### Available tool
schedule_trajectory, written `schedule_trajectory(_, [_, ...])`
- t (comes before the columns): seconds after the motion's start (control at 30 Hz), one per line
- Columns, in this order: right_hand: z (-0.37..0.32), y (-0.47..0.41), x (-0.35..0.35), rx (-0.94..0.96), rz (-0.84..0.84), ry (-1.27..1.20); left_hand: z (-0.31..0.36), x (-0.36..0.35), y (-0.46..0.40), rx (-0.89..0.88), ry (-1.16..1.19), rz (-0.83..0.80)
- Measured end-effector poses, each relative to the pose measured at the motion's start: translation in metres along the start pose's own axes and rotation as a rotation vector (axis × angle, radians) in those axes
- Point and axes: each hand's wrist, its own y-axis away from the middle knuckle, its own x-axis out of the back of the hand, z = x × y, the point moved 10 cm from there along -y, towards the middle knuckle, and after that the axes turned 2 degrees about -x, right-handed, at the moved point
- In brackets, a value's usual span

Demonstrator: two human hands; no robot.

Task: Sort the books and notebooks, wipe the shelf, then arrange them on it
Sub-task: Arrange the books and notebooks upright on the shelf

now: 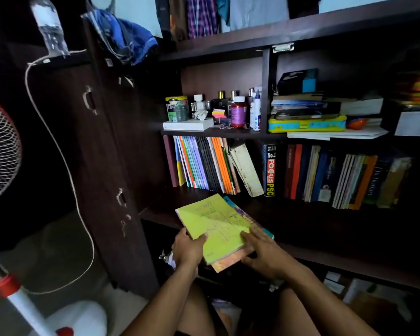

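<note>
- The left hand (188,248) pinches the near-left edge of the green notebook (214,226), thumb on the cover and the other fingers hidden beneath; the right hand (264,255) lies on the near-right corner with its fingers (249,238) spread flat on top.
- That notebook tops a small stack (230,259) of thin books, an orange-covered one below it and a patterned one jutting out behind, resting on the front lip of the shelf (301,226) and overhanging toward the person.
- These look like soft paper covers: light, bendy, and likely to slide over each other, so a one-edge pinch may let the lower ones fan out or droop.
- A better hold is probably both hands under the stack's long sides, thumbs pressing down, squaring the spines first.
- Behind, upright notebooks (201,163) and thicker books (337,175) stand in rows at the shelf's back; the leaning ones could tip if nudged.
</note>
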Motion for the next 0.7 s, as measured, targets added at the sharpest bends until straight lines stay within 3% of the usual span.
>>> schedule_trajectory(0.13, [-0.001,-0.011,0.002,-0.087,-0.057,0.061,0.001,0.004,-0.005,0.064,0.065,0.002])
schedule_trajectory(0.43, [0.005,-0.024,0.031,-0.094,0.051,0.157,0.041,-0.036,0.011,-0.040,0.235,-0.242])
schedule_trajectory(0.53, [-0.004,-0.025,0.041,-0.041,0.113,0.108,0.056,-0.026,0.011,-0.142,0.332,-0.203])
schedule_trajectory(0.7, [-0.025,-0.035,0.074,0.040,0.323,-0.153,0.090,0.017,-0.003,-0.381,0.255,-0.059])
